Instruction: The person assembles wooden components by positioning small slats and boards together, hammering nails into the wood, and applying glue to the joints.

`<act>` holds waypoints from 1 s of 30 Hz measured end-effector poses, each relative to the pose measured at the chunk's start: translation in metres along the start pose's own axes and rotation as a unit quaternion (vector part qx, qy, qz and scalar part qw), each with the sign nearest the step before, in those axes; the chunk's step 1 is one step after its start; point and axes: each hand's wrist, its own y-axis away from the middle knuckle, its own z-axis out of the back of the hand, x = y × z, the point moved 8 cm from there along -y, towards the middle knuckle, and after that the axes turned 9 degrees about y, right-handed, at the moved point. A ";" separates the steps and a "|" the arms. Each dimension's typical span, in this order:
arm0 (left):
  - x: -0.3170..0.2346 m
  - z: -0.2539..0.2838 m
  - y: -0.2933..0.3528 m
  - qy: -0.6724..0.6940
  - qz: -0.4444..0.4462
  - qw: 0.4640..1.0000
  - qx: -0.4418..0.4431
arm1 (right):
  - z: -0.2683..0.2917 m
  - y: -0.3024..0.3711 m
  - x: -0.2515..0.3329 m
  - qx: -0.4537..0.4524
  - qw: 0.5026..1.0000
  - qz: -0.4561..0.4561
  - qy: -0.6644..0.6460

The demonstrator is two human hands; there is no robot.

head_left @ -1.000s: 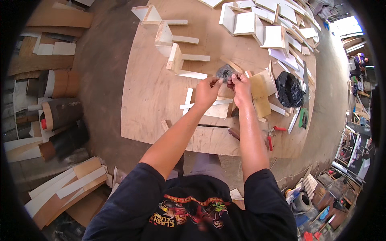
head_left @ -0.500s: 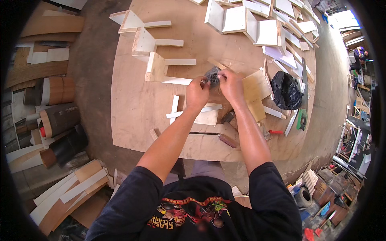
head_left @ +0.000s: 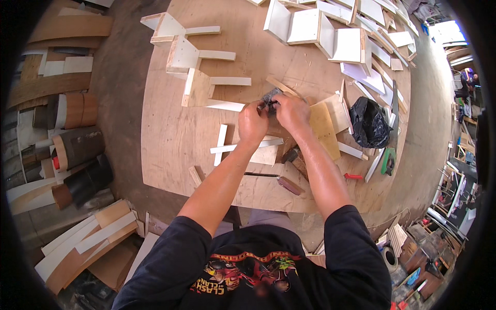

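Over the middle of the work table (head_left: 170, 134), my left hand (head_left: 252, 123) and my right hand (head_left: 292, 111) meet at a small clear plastic bag (head_left: 270, 94) with dark contents, too small to make out. Fingers of both hands are pinched on the bag's near side. A thin wood strip (head_left: 283, 86) lies just beyond it. Crossed white strips (head_left: 221, 145) rest near my left forearm. Beside my right forearm are a yellowish board (head_left: 324, 129) and a hammer-like tool (head_left: 292, 154), partly hidden by the arm. A long thin tool with a wooden handle (head_left: 290, 186) lies closer to me.
Stepped white wooden assemblies stand at the far left (head_left: 183, 57) and far centre (head_left: 305, 26). Loose white boards (head_left: 361, 77) pile up at the far right. A black plastic bag (head_left: 369, 121), a green-handled tool (head_left: 388, 161) and a red-handled tool (head_left: 353, 176) occupy the right side.
My right hand has shifted slightly left, closer to my left hand, and its fingers now sit lower on the small bag. The view has shifted slightly.
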 end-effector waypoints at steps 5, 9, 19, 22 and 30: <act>-0.001 0.000 0.001 -0.003 -0.014 1.000 -0.010 | -0.006 -0.012 -0.002 0.062 0.998 -0.007 0.002; -0.003 0.000 0.001 -0.008 -0.016 1.000 -0.005 | -0.007 -0.015 -0.007 0.063 0.997 0.020 -0.026; -0.007 0.005 0.000 0.002 0.024 1.000 -0.002 | 0.002 -0.010 -0.013 0.079 0.987 -0.017 -0.137; -0.009 0.006 -0.006 0.039 -0.002 0.999 -0.010 | -0.002 -0.010 -0.015 0.065 0.977 -0.024 -0.200; -0.004 -0.004 -0.010 0.087 0.048 0.995 0.013 | -0.024 -0.012 -0.021 0.059 0.935 -0.018 -0.349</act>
